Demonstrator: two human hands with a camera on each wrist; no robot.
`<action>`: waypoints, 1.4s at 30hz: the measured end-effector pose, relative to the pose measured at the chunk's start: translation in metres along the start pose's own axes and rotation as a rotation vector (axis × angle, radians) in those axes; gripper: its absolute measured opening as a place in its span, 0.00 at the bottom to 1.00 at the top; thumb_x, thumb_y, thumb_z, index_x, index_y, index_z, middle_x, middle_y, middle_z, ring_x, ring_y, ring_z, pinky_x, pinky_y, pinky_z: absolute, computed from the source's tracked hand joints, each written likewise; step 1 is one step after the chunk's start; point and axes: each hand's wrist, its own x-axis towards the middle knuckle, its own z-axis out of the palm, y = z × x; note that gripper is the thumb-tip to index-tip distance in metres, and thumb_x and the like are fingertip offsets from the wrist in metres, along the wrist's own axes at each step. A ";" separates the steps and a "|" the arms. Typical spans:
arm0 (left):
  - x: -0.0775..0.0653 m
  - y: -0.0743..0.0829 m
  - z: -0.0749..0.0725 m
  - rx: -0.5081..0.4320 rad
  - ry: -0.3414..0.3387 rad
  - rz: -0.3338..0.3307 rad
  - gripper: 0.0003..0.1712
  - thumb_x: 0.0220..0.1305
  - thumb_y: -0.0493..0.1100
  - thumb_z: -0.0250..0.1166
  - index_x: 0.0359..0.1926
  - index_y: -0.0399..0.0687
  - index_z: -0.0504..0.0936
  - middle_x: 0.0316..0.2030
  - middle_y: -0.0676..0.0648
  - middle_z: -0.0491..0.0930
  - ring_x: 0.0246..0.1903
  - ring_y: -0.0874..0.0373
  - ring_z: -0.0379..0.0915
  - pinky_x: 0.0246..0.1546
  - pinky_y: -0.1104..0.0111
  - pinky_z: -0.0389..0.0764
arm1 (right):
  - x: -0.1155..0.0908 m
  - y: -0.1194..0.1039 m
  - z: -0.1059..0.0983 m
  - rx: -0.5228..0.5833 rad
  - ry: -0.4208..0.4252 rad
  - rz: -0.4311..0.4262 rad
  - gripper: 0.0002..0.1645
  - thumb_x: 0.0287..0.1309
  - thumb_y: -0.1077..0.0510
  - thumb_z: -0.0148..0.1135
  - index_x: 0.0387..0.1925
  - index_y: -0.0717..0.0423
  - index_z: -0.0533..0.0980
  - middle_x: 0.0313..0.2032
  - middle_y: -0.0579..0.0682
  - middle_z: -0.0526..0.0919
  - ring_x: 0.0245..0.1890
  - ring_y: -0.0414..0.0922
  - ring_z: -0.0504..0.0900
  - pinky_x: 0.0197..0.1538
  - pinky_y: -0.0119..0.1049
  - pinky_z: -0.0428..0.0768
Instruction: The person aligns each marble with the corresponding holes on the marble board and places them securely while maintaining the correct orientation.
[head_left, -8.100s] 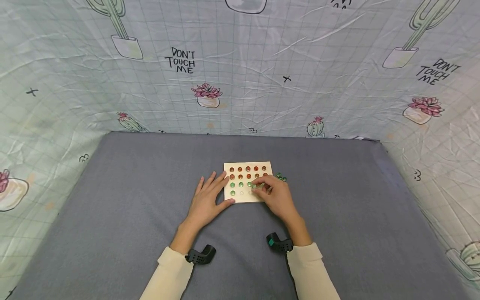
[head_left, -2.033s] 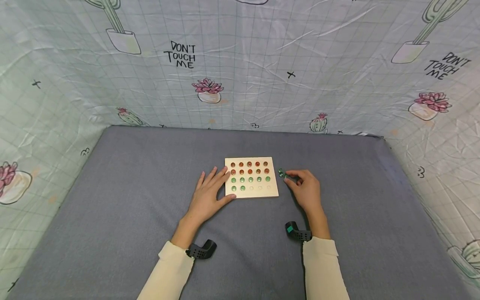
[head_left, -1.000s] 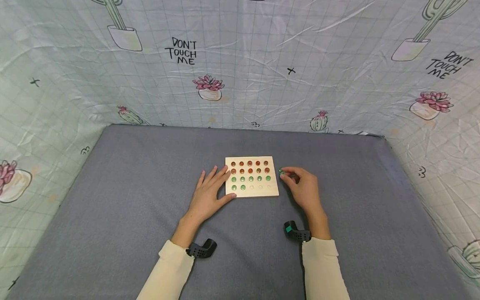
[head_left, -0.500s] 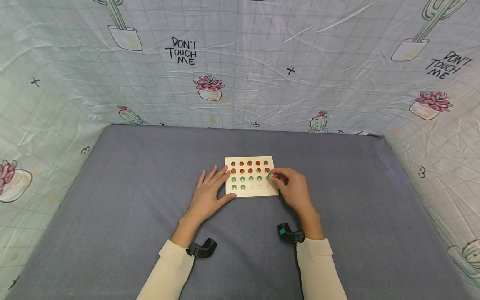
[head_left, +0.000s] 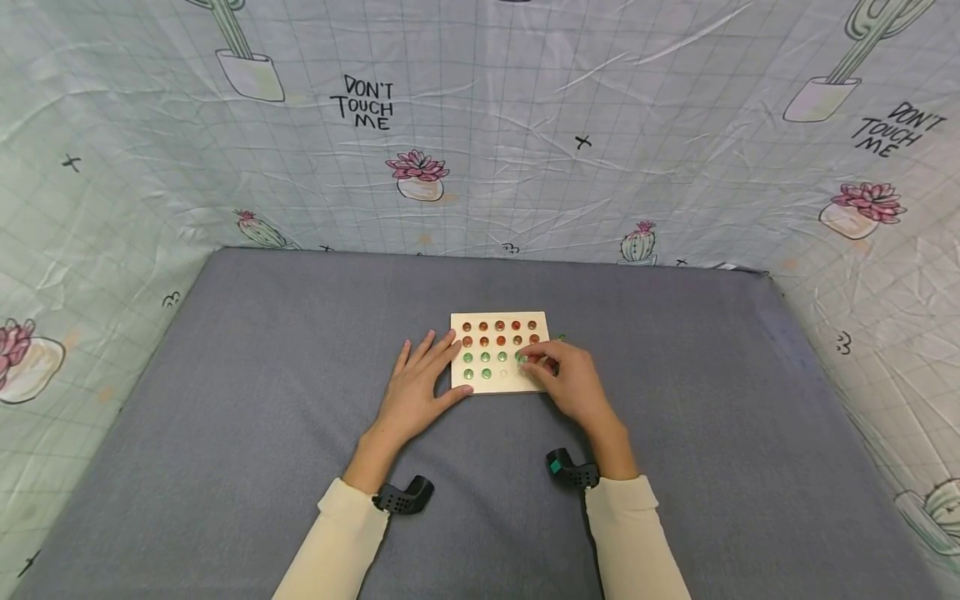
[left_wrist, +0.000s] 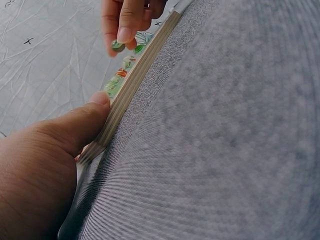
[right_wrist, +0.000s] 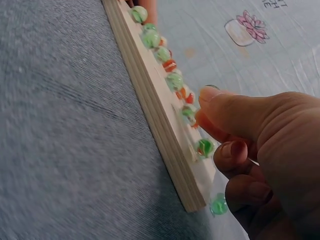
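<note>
A pale wooden board (head_left: 487, 387) with rows of round hollows lies mid-table. Red-orange marbles (head_left: 500, 326) fill its two far rows. Green marbles (head_left: 485, 357) sit in the third row, and two more stand at the left of the nearest row. My left hand (head_left: 412, 406) rests at the board's left edge, fingers spread straight, thumb on the near left corner. Above the board's right part, my right hand (head_left: 573, 383) pinches a green marble (left_wrist: 118, 46) between thumb and fingers, raised off the wood in the left wrist view. That hand hides some hollows.
Beyond the board's right edge, a loose green marble (right_wrist: 218, 204) lies on the grey cloth (head_left: 300, 333), partly behind the right hand in the head view. Patterned fabric walls (head_left: 510, 192) stand at the back and sides. Black wrist cameras (head_left: 405, 496) sit at both wrists.
My right hand has picked up a green marble from the loose ones right of the board and carried it left over the board. Earlier, more green marbles filled the third row. My left hand stays put.
</note>
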 end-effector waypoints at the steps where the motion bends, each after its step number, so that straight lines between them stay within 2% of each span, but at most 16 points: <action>1: 0.000 0.000 0.000 0.000 0.000 -0.001 0.42 0.59 0.62 0.64 0.70 0.50 0.65 0.70 0.49 0.60 0.71 0.48 0.47 0.71 0.50 0.39 | 0.000 -0.001 0.001 -0.002 -0.010 0.000 0.11 0.53 0.60 0.71 0.40 0.56 0.84 0.28 0.46 0.80 0.23 0.39 0.72 0.25 0.33 0.71; 10: 0.000 0.000 -0.002 -0.004 -0.008 -0.005 0.42 0.59 0.62 0.64 0.70 0.51 0.65 0.70 0.50 0.60 0.71 0.48 0.47 0.71 0.51 0.38 | 0.001 -0.007 0.009 -0.016 -0.067 -0.017 0.09 0.53 0.60 0.71 0.39 0.53 0.85 0.27 0.43 0.78 0.21 0.37 0.68 0.24 0.32 0.69; 18: -0.001 -0.001 -0.001 -0.006 -0.007 -0.001 0.42 0.60 0.62 0.64 0.70 0.51 0.65 0.70 0.50 0.60 0.71 0.49 0.47 0.71 0.51 0.39 | 0.000 -0.012 0.013 -0.046 -0.087 -0.021 0.10 0.53 0.60 0.71 0.39 0.54 0.86 0.22 0.40 0.73 0.19 0.38 0.65 0.23 0.33 0.66; 31: -0.002 0.000 -0.001 -0.001 0.005 0.010 0.43 0.59 0.62 0.64 0.70 0.50 0.65 0.70 0.49 0.60 0.71 0.48 0.47 0.71 0.51 0.39 | -0.001 -0.014 0.016 -0.101 -0.110 -0.043 0.11 0.53 0.60 0.71 0.41 0.53 0.86 0.22 0.39 0.72 0.20 0.37 0.65 0.23 0.33 0.67; 42: -0.002 -0.001 0.000 -0.002 0.001 0.008 0.42 0.60 0.63 0.63 0.70 0.51 0.65 0.70 0.50 0.60 0.71 0.49 0.47 0.71 0.51 0.38 | 0.000 -0.014 0.014 -0.077 -0.095 -0.032 0.12 0.51 0.60 0.72 0.40 0.53 0.85 0.25 0.40 0.77 0.20 0.36 0.68 0.22 0.33 0.69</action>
